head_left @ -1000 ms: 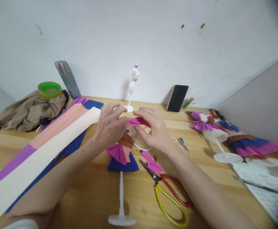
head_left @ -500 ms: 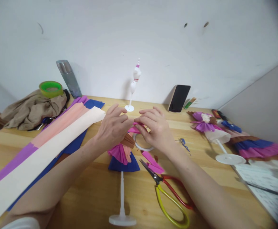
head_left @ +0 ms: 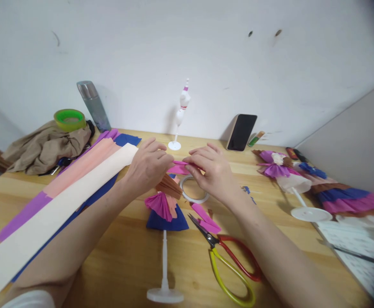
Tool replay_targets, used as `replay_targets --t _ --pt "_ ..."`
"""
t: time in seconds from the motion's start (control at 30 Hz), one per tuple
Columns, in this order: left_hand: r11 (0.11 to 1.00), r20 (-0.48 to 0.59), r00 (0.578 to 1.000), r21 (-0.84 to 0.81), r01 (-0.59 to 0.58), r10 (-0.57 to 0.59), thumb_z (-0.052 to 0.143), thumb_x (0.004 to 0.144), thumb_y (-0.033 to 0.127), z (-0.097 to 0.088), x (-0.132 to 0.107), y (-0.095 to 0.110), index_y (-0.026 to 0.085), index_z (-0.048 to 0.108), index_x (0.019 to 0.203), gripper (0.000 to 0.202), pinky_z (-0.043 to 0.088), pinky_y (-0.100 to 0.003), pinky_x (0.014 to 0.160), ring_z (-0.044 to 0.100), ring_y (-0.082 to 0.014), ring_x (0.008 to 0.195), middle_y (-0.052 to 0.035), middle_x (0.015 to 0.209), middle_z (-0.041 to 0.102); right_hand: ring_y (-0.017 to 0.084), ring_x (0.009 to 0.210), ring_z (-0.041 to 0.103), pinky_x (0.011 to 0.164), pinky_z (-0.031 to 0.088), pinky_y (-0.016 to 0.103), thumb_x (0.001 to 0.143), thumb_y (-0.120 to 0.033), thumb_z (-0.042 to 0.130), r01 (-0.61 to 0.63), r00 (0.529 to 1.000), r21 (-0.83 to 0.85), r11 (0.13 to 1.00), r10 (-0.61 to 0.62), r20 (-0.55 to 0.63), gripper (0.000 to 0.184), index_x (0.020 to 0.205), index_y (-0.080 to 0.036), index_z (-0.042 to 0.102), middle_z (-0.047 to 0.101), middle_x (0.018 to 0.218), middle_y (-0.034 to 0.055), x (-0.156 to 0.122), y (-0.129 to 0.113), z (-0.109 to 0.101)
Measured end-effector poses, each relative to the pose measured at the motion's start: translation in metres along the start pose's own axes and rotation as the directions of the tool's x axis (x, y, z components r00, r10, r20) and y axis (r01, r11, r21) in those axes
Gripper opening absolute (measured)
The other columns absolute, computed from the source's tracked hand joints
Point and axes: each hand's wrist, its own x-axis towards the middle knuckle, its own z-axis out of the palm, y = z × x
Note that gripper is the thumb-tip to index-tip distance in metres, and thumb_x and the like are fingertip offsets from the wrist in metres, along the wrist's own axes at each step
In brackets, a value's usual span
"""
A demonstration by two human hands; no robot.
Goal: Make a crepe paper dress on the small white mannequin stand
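Note:
Between my two hands stretches a small strip of pink crepe paper (head_left: 179,167). My left hand (head_left: 151,164) pinches its left end, and my right hand (head_left: 207,169) has the right end between thumb and fingers. Just below lies a small paper dress on a white stand, with a brown pleated piece (head_left: 170,186), a pink ruffle (head_left: 159,206) and a blue skirt (head_left: 166,222). A roll of double-sided tape (head_left: 193,199) lies flat under my right hand. Nearer me are pink paper scraps (head_left: 206,217) and scissors (head_left: 220,252) with red and yellow handles, blades slightly apart.
Long crepe paper strips (head_left: 61,201) cover the table's left side. Behind them are a cloth (head_left: 48,147), a green tape roll (head_left: 69,119) and a flask (head_left: 93,105). A white dress form (head_left: 183,113) and a phone (head_left: 242,132) stand by the wall. Finished-looking paper dresses (head_left: 343,196) lie right.
My hands have moved slightly apart, my left hand shifting left, so more of the pink strip shows between them. The dress, tape and scissors stay in place.

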Motion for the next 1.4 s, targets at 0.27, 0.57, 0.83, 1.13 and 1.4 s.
replay_targets --t 0.27,0.57,0.83,1.13,1.4 --pt "0.991 0.09 0.995 -0.124 0.047 -0.036 0.055 0.093 0.024 -0.007 0.002 -0.009 0.019 0.067 0.07 0.026 0.046 -0.033 0.075 0.062 -0.0192 0.081 -0.0018 0.065 0.067 0.023 0.085 0.066 0.087 0.043 0.045 0.09 -0.02 0.058 0.013 1.0 0.028 1.0 -0.013 -0.008 0.011 0.084 -0.024 0.066 0.073 0.084 0.0047 0.0 0.006 -0.001" --pt "0.948 0.061 0.969 -0.204 0.245 -0.238 0.062 0.086 0.024 -0.011 0.0 -0.021 0.018 0.07 0.074 0.016 0.05 -0.031 0.072 0.064 -0.0189 0.077 -0.0047 0.075 0.072 0.022 0.077 0.065 0.081 0.047 0.042 0.087 -0.017 0.059 -0.017 1.0 0.033 0.999 0.018 -0.017 0.012 0.077 -0.022 0.065 0.071 0.077 0.005 0.001 0.008 0.0" --pt "0.394 0.181 0.589 -0.587 0.707 -0.787 0.063 0.077 0.029 -0.016 0.006 -0.007 0.016 0.066 0.064 0.019 0.045 -0.025 0.053 0.056 -0.0128 0.054 0.0003 0.056 0.063 0.021 0.066 0.061 0.071 0.046 0.037 0.082 -0.016 0.059 -0.244 0.944 0.085 0.966 0.257 -0.208 0.014 0.071 -0.02 0.066 0.068 0.067 0.0034 -0.001 0.004 0.009" --pt "-0.213 0.664 0.476 -0.685 0.697 -0.577 0.075 0.065 0.035 -0.005 0.016 0.039 0.013 0.069 0.069 0.023 0.039 -0.02 0.05 0.049 -0.0078 0.048 0.003 0.052 0.058 0.019 0.068 0.064 0.067 0.047 0.032 0.078 -0.018 0.06 -0.398 0.867 0.372 0.839 0.476 -0.146 0.011 0.07 -0.02 0.067 0.071 0.07 0.002 0.0 -0.019 0.016" --pt "-0.435 0.727 0.41 -0.669 0.603 -0.55 0.083 0.058 0.041 -0.004 0.013 0.043 0.012 0.063 0.056 0.036 0.035 -0.018 0.045 0.047 -0.0055 0.044 0.0017 0.048 0.055 0.02 0.072 0.063 0.089 0.043 0.043 0.084 -0.015 0.058 -0.231 0.935 0.109 0.967 0.251 -0.251 0.013 0.075 -0.02 0.066 0.07 0.071 0.0029 -0.004 -0.029 0.025"
